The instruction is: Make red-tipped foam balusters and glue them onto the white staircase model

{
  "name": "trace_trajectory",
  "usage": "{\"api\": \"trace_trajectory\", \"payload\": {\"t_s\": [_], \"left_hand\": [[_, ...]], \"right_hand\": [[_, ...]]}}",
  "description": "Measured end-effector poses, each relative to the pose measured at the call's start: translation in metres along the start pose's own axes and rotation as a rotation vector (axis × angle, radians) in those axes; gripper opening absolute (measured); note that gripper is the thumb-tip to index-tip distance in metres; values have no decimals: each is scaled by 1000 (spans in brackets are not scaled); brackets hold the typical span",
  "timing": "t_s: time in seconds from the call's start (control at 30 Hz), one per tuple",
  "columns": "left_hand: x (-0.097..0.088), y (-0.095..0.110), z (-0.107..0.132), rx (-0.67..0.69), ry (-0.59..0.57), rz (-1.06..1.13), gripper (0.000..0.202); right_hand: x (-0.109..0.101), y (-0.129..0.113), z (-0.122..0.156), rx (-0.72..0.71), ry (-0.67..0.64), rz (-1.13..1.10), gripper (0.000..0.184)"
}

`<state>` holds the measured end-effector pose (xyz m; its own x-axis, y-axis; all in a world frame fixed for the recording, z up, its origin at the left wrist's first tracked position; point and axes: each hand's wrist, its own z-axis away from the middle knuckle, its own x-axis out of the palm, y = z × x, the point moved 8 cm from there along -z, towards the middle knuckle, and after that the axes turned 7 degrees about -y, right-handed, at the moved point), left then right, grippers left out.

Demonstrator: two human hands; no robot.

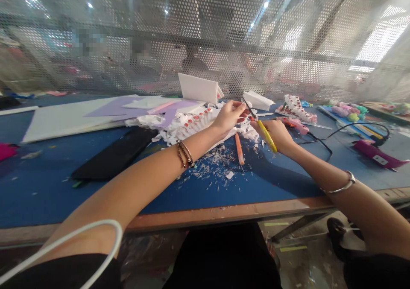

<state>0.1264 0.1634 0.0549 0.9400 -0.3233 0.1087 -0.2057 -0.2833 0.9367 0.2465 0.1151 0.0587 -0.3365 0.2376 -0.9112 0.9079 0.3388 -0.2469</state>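
My right hand (275, 133) is wrapped round a yellow-handled tool (267, 136) with a thin dark metal end; its exact kind does not show. The tool slants up and left towards my left hand (229, 117), whose fingers are pinched together near the metal end. Whatever sits between those fingertips is too small to make out. Below the hands lies an orange marker-like stick (239, 149), among white shavings (213, 165). White crumpled scraps with red spots (195, 122) lie beside my left wrist.
White boards (64, 118) and purple sheets (112, 107) cover the left, near a black flat case (115, 154). Rightward are a pink glue gun (296, 126), its cord, a red-spotted white piece (294, 107) and a purple tool (376, 153). A perforated metal screen (205, 33) stands behind.
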Motion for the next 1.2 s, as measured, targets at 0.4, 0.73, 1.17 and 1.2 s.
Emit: {"api": "trace_trajectory", "payload": {"t_s": [0.4,0.73,1.17,1.2], "left_hand": [[-14,2,-5,12,4,-19,6],[-12,30,-6,103,-85,-2,22],[-42,92,31,143,-313,-674,26],[-48,92,34,133,-330,-810,27]], "right_hand": [[3,27,-12,16,-29,78,56],[6,32,-5,75,-224,390,49],[16,37,1,-59,-550,366,39],[11,34,0,-69,-495,372,35]]}}
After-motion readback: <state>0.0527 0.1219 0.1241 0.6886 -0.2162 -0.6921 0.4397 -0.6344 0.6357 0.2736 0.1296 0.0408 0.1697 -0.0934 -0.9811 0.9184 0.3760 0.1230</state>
